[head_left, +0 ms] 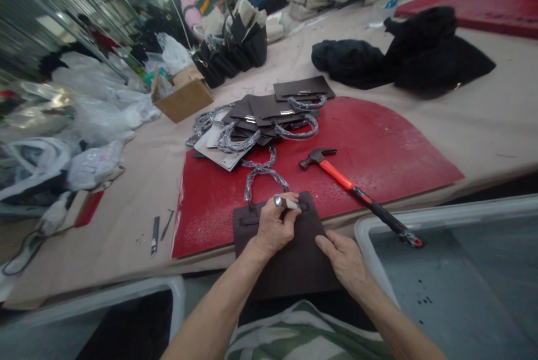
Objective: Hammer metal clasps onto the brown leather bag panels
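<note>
Two bare hands are at work on one dark brown panel (290, 264) at the near side of the table; its far part rests on the near edge of the red board (378, 141) and its near part hangs out towards the person's lap; the left hand (277, 225) has its fingers curled closed round a short tool (288, 203) with a shiny metal end, held at the panel's far right part; the right hand (344, 259) has its thumb down on the panel's right edge, the other fingers mostly out of my sight, seemingly tucked beneath in a light pinch. From here the panel looks thin and light, fairly stiff yet able to bend, smooth enough to slide a little, and easier to scuff than to break; I would hold it flat by its side edges, clear of the wrapped handle (267, 172), whose crinkled clear film looks slippery and could shift under a grip. A claw hammer (355, 189) lies just to the right, its head on the board and its grip reaching over the grey tub (365, 228); more such panels (269, 110) are heaped on the far side. As for writing, I can read none; the clear bottle (383, 12) far to the right carries specks of blue and red, too small to make out.
</note>
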Demonstrator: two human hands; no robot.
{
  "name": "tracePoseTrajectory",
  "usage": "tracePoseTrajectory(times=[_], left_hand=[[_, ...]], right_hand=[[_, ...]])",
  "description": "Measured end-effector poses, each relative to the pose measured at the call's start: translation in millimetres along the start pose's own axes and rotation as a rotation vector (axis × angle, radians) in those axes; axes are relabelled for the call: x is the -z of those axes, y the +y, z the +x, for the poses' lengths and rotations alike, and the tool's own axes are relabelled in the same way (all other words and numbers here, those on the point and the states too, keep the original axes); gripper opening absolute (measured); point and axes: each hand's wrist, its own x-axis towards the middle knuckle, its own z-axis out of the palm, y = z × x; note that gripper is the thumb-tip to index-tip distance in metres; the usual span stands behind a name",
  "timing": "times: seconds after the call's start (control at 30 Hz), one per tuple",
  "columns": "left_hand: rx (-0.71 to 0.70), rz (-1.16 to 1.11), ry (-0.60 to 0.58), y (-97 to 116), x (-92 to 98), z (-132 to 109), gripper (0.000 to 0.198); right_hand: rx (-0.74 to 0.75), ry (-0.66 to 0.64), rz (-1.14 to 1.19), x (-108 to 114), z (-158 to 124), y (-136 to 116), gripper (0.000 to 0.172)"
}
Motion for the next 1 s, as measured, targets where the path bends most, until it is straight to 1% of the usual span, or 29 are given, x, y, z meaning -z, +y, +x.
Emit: tracePoseTrajectory(times=[0.1,0.2,0.27,0.37,0.4,0.43,0.47,0.5,0.53,0.57,0.63,0.73,0.87,0.93,1.0], left_hand=[[0.017,-0.028,-0.006,-2,-1.1,4,0.010],[0.012,-0.028,-0.022,-1,-0.6,5,0.012],[0.008,-0.013,-0.041,1,-0.1,6,0.013],[0.005,0.017,-0.071,5,0.0,8,0.014],[0.005,0.029,-0.080,7,-0.1,9,0.014],[0.008,0.039,-0.087,8,-0.4,10,0.013],[0.012,0.047,-0.092,9,-0.7,10,0.013],[0.016,0.050,-0.093,10,-1.0,11,0.012],[0.020,0.049,-0.093,10,-1.3,12,0.012],[0.022,0.045,-0.095,11,-1.7,12,0.012],[0.021,0.030,-0.106,12,-2.4,12,0.011],[0.015,0.017,-0.108,12,-3.5,12,0.011],[-0.004,0.050,-0.071,12,-4.6,12,0.014],[-0.007,0.071,-0.070,12,-4.9,11,0.014],[0.006,0.088,-0.074,11,-5.3,11,0.012]], right_hand=[[0.040,0.003,-0.065,2,3,-4,0.048],[0.066,0.039,-0.185,12,-2,-13,0.043],[0.153,0.154,-0.373,26,-4,-22,0.038],[0.385,0.457,-0.670,56,1,-39,0.030],[0.433,0.524,-0.750,66,5,-44,0.028],[0.447,0.551,-0.833,75,10,-48,0.026],[0.429,0.538,-0.915,82,16,-51,0.024],[0.387,0.497,-0.977,87,22,-54,0.021],[0.322,0.442,-0.985,91,27,-56,0.017],[0.248,0.393,-0.941,93,32,-58,0.012],[0.119,0.321,-0.770,93,40,-62,0.005],[0.000,0.221,-0.555,89,49,-70,0.013],[-0.116,-0.002,-0.295,79,53,-78,0.007],[-0.153,-0.065,-0.183,76,49,-83,0.014],[-0.167,-0.062,-0.107,77,38,-92,0.025]])
